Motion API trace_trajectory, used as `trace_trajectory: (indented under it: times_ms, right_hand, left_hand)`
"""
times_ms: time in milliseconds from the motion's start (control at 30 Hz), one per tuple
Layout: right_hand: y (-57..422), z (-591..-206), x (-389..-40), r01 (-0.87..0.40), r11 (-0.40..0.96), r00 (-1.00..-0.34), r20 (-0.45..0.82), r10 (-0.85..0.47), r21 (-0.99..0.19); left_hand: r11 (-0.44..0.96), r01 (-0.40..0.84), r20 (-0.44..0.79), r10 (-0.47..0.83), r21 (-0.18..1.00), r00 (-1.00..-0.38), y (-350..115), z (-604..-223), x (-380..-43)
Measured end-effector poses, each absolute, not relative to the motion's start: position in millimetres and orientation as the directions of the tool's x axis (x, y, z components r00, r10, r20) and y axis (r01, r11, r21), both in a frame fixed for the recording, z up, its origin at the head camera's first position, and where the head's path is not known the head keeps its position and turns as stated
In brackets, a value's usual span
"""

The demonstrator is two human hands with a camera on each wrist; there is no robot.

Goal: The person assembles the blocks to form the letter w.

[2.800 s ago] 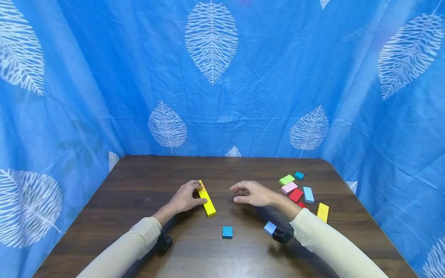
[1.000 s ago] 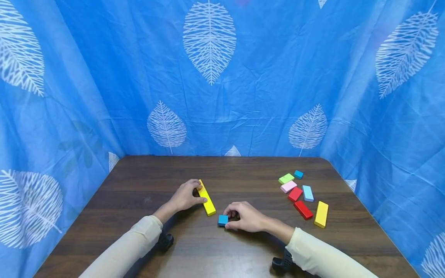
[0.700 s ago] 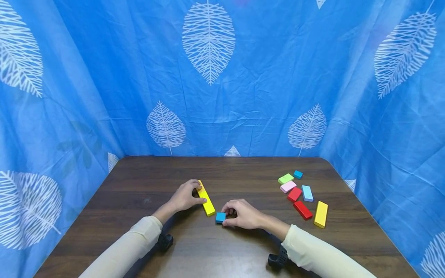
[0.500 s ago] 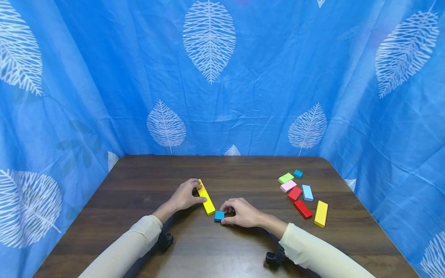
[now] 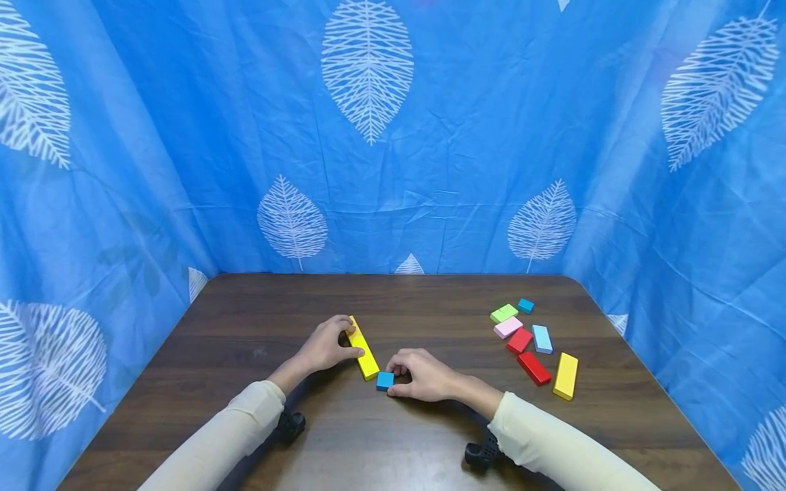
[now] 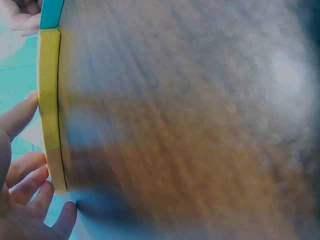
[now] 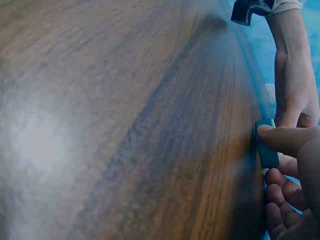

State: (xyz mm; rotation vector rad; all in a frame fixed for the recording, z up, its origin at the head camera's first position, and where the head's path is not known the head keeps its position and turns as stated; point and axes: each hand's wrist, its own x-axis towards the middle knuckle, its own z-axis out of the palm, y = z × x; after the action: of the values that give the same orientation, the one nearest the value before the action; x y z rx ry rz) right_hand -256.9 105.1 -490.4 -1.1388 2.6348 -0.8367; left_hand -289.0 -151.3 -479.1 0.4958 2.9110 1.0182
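Observation:
On the tabletop, a strip of yellow blocks (image 5: 365, 354) lies at a slant; a seam in the left wrist view divides it into a longer yellow block (image 6: 49, 90) and a shorter piece (image 6: 56, 172). My left hand (image 5: 325, 346) grips this strip, thumb near the middle and fingers toward the far end. At the strip's near end sits a small blue block (image 5: 385, 381), its end meeting the yellow one in the left wrist view (image 6: 51, 14). Thumb and fingers of my right hand (image 5: 425, 376) pinch that blue block from the right.
To the right lie a green block (image 5: 504, 314), a small teal block (image 5: 525, 305), a pink block (image 5: 508, 328), two red blocks (image 5: 534, 368), a light blue block (image 5: 542, 339) and a yellow block (image 5: 565, 376). A blue leaf-print curtain (image 5: 454, 170) surrounds the table.
My right hand came down to the blue block, pinched it and slid it left and away from me against the yellow strip's near end. My left hand stayed on the strip.

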Motion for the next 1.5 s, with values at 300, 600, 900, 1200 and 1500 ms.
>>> trace_trajectory:
  times_ms: [300, 600, 900, 1200, 1500]
  right_hand:
    - [103, -490, -255, -0.611, 0.579, -0.713, 0.056, -0.699, -0.540]
    - [107, -485, -255, -0.633, 0.552, -0.690, 0.071, -0.721, -0.542]
    - [122, -468, -258, -0.627, 0.554, -0.692, 0.065, -0.719, -0.548]
    - [153, -455, -263, -0.595, 0.603, -0.738, 0.063, -0.672, -0.532]
    - [195, -448, -265, -0.563, 0.617, -0.767, 0.068, -0.639, -0.549]
  left_hand:
    - [0.740, 0.288, 0.085, 0.300, 0.607, -0.950, -154, -479, -288]
    - [0.733, 0.287, 0.083, 0.303, 0.617, -0.950, -153, -478, -289]
    - [0.727, 0.290, 0.080, 0.310, 0.622, -0.947, -154, -474, -289]
    - [0.737, 0.299, 0.082, 0.317, 0.607, -0.945, -154, -473, -290]
    - [0.740, 0.304, 0.082, 0.321, 0.601, -0.943, -154, -473, -289]
